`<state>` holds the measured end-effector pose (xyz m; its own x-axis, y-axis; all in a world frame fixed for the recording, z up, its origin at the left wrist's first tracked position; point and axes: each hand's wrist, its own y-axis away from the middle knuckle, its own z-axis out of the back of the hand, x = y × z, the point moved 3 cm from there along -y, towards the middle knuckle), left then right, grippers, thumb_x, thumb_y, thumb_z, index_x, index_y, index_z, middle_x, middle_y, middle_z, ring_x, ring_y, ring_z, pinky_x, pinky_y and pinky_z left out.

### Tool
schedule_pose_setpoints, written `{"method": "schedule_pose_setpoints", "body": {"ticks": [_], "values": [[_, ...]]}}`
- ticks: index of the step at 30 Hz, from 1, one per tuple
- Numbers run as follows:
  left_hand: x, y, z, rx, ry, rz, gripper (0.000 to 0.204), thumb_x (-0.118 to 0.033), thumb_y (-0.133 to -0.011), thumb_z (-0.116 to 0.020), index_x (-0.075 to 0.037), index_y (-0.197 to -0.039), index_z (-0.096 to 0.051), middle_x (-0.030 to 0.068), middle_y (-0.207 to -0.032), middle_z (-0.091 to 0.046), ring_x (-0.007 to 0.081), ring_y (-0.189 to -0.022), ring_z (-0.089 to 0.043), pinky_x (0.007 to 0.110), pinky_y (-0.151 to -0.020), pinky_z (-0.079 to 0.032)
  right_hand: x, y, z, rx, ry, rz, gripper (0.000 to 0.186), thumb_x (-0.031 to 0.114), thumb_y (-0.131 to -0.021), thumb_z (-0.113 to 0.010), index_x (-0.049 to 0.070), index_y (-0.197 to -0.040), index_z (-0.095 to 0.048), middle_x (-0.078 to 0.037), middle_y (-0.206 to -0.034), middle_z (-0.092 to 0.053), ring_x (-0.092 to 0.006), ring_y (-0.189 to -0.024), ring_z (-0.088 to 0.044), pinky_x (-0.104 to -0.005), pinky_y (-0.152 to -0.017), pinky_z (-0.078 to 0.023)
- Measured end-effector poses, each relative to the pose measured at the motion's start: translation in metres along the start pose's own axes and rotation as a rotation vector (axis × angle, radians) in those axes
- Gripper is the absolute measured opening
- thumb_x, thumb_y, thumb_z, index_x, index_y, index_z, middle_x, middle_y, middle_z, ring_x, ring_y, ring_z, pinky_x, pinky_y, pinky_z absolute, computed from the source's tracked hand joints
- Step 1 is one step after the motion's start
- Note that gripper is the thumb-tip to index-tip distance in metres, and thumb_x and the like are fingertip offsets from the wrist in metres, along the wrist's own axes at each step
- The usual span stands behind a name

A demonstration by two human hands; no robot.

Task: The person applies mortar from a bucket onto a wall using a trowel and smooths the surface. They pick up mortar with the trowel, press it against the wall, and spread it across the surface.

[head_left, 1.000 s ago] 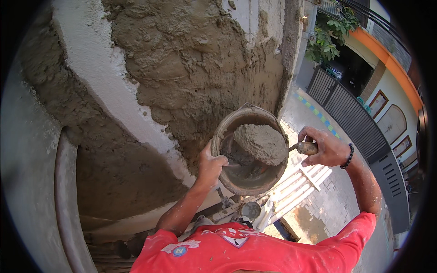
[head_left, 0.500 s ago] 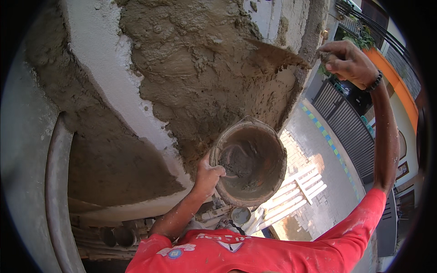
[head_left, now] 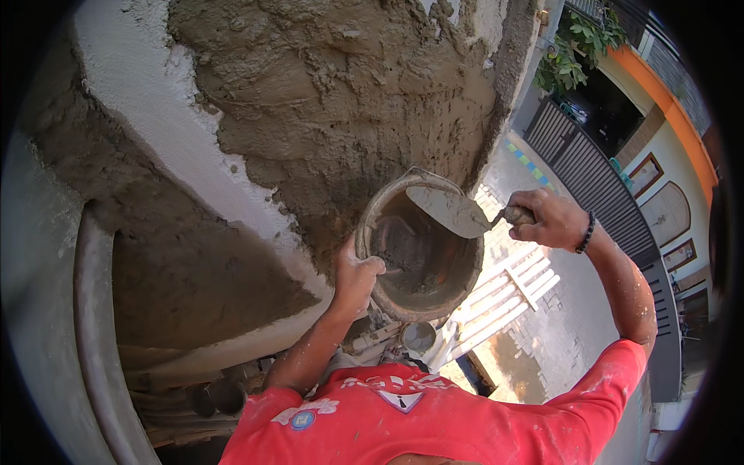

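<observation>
My left hand point(head_left: 353, 280) grips the rim of a round, mortar-smeared bucket point(head_left: 418, 313), which has a little wet mortar in its bottom. My right hand point(head_left: 552, 220) is closed round the handle of a trowel point(head_left: 447, 212); its grey-coated blade, with no big lump on it, lies over the upper right of the bucket's mouth. Beyond the bucket is a wall thick with rough wet mortar point(head_left: 333, 101), crossed at left by a pale rough band point(head_left: 147, 116).
Below are a scaffold of poles point(head_left: 504, 298), a small container point(head_left: 418, 336) and a paved lane point(head_left: 558, 341). At right stand a dark gate point(head_left: 589, 178), a house with orange trim point(head_left: 666, 101) and foliage point(head_left: 573, 54). A curved grey edge point(head_left: 101, 325) runs down the left.
A second ago the trowel carried a heap of mortar in the bucket; half a second ago it was up against the wall's top right. Now it is back at the bucket without the heap.
</observation>
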<state>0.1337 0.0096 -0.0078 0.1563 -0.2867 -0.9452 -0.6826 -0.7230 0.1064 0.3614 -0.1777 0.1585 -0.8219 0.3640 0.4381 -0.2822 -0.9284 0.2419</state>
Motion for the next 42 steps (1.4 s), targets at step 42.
{"method": "schedule_pose_setpoints", "body": {"ticks": [42], "values": [[0.032,0.005,0.040,0.390,-0.240,-0.095,0.056,0.007,-0.066,-0.049,0.006,-0.122,-0.055,0.0067,-0.106,-0.062,0.0132,-0.095,-0.056,0.025,-0.089,-0.043,0.062,0.015,-0.210,-0.178,0.526,-0.098,0.041,0.017,-0.083,-0.054,0.008,-0.123,-0.052,-0.011,-0.084,-0.057,-0.0278,-0.077,-0.063,-0.0412,-0.060,-0.052]]}}
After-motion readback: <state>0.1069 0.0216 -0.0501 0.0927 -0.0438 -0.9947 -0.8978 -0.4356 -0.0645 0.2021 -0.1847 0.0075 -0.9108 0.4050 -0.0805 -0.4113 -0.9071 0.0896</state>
